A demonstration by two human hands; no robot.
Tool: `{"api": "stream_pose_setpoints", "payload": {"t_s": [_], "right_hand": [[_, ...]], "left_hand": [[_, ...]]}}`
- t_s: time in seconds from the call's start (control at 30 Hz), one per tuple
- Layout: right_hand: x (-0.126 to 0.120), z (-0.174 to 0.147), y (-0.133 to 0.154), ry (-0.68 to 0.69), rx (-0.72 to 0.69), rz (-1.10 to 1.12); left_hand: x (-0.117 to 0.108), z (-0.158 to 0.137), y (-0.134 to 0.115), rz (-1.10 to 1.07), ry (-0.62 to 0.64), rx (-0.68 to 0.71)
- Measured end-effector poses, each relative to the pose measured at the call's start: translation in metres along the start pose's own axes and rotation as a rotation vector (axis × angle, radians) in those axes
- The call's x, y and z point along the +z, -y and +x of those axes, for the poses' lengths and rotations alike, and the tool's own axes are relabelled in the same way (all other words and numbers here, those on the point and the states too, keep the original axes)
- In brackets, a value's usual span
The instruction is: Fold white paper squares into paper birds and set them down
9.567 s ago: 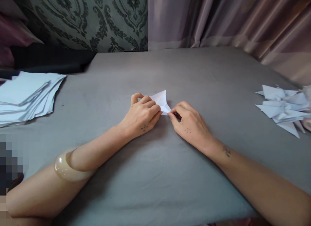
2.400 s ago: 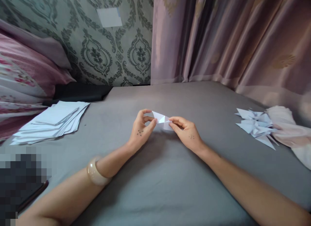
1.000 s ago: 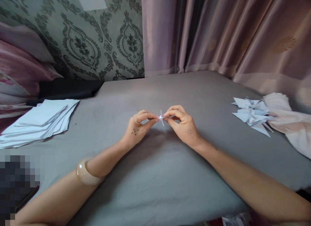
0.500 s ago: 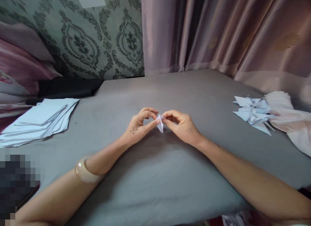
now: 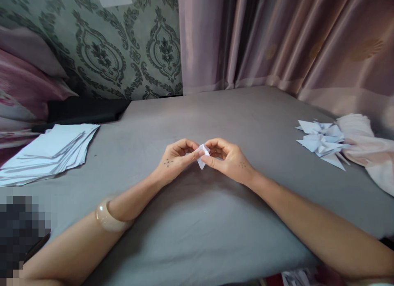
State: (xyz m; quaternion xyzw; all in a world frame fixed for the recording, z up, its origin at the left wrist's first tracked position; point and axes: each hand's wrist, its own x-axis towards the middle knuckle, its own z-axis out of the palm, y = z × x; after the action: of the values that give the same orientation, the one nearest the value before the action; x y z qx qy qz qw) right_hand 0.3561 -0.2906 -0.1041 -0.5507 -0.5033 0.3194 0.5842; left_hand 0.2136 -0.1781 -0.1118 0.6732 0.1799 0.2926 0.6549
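A small folded piece of white paper (image 5: 202, 163), diamond-like in outline, is held up between both hands at the centre of the view. My left hand (image 5: 176, 159) pinches its left side between thumb and fingers. On the other side my right hand (image 5: 227, 156) grips it the same way, its thumb lying across the paper's front. The two thumb tips almost meet there. Fingertips behind the paper are partly hidden.
Flat white sheets lie stacked (image 5: 58, 148) on the left of the grey cloth surface (image 5: 197, 232). Several folded paper shapes (image 5: 323, 140) are heaped at right, beside a pale cloth (image 5: 369, 146). Behind are a curtain (image 5: 261, 40) and patterned wall (image 5: 132, 44).
The folded paper has turned, showing a broader diamond-like face instead of a narrow point. My right thumb has moved onto its front. Both hands stay in nearly the same place.
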Motion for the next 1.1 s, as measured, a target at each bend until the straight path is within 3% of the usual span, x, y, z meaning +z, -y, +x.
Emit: {"api": "stream_pose_setpoints", "payload": {"t_s": [0.23, 0.47, 0.67, 0.93, 1.1], "right_hand": [[0.0001, 0.0006, -0.0046, -0.019, 0.015, -0.044], [-0.0023, 0.0017, -0.0048, -0.021, 0.037, -0.014], [-0.0010, 0.0015, -0.0064, 0.052, 0.037, 0.020], [-0.0015, 0.0028, -0.0108, -0.064, 0.018, 0.073], [-0.0031, 0.0031, -0.0092, -0.092, -0.013, -0.036]], "left_hand": [[-0.0003, 0.0005, 0.0006, -0.146, 0.030, -0.006], [-0.0037, 0.0008, 0.0001, -0.108, 0.078, -0.092], [-0.0026, 0.0018, 0.0030, -0.158, 0.017, -0.024], [0.0005, 0.0021, 0.0021, -0.206, 0.010, 0.106], [-0.0009, 0.0024, 0.0032, -0.113, 0.008, 0.137]]}}
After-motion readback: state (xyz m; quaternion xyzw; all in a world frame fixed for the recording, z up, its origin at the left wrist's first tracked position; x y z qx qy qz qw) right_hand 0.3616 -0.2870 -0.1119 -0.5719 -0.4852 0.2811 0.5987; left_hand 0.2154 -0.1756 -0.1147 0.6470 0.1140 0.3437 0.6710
